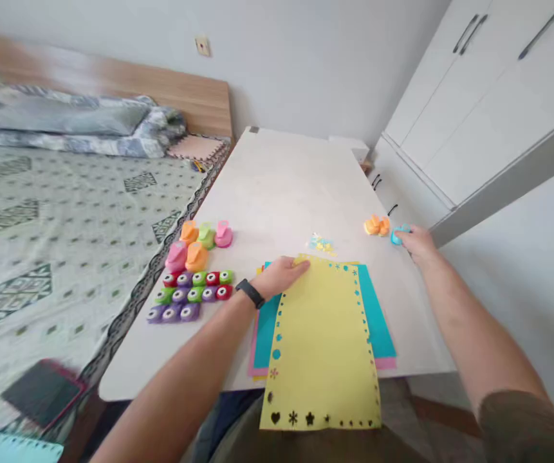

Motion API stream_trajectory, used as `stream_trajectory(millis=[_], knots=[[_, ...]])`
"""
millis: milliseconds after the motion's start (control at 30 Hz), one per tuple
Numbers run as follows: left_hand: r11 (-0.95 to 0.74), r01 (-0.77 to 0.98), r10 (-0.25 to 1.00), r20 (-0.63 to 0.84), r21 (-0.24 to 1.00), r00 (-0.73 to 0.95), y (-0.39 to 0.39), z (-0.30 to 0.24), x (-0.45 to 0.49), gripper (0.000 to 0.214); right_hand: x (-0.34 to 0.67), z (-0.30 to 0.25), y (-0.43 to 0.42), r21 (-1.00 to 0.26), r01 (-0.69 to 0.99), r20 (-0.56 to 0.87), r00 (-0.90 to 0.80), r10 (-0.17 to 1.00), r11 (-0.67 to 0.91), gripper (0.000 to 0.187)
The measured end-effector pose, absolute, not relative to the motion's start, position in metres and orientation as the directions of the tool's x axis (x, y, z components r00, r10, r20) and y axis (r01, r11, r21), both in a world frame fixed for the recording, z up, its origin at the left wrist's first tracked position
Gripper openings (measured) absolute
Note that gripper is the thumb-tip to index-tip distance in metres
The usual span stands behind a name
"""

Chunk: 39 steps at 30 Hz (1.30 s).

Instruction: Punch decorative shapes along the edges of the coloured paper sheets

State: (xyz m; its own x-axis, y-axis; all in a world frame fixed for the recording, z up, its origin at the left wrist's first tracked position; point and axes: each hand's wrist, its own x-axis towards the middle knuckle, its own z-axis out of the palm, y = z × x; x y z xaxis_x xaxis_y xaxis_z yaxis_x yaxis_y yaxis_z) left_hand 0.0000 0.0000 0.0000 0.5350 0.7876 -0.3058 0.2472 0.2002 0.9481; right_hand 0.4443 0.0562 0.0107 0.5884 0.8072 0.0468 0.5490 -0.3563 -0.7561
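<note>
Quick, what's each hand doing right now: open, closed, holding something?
Left hand: closed, holding the yellow paper near its top left corner.
Right hand: closed on the blue punch.

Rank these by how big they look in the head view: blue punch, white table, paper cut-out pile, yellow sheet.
1. White table
2. Yellow sheet
3. Paper cut-out pile
4. Blue punch, judged by what shows; the right hand covers part of it.
</note>
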Motion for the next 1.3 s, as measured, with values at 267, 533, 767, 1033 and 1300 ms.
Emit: stream_trajectory(millis=[267,533,767,1033,1300], knots=[[0.282,0.169,0.757,-0.328,0.944,0.565,-0.002,0.002,0.000,0.057,0.438,0.027,0.071,-0.756,0.539,0.020,0.587,0.809,-0.372,0.022],[0.245,0.214,0.789,-0.323,0.946,0.523,-0.003,0.008,-0.002,0.058,0.424,0.035,0.079,-0.767,0.520,0.012,0.599,0.801,-0.377,0.020],[0.217,0.228,0.777,-0.310,0.949,0.548,-0.001,0.005,-0.002,0.058,0.421,0.037,0.073,-0.775,0.517,0.036,0.610,0.791,-0.363,0.020],[0.221,0.221,0.768,-0.309,0.950,0.561,0.000,0.004,-0.003,0.060,0.421,0.036,0.071,-0.772,0.540,0.069,0.595,0.800,-0.335,0.026],[0.230,0.190,0.763,-0.298,0.954,0.573,-0.001,0.002,-0.002,0.059,0.424,0.032,0.071,-0.760,0.556,0.087,0.600,0.795,-0.336,0.027]])
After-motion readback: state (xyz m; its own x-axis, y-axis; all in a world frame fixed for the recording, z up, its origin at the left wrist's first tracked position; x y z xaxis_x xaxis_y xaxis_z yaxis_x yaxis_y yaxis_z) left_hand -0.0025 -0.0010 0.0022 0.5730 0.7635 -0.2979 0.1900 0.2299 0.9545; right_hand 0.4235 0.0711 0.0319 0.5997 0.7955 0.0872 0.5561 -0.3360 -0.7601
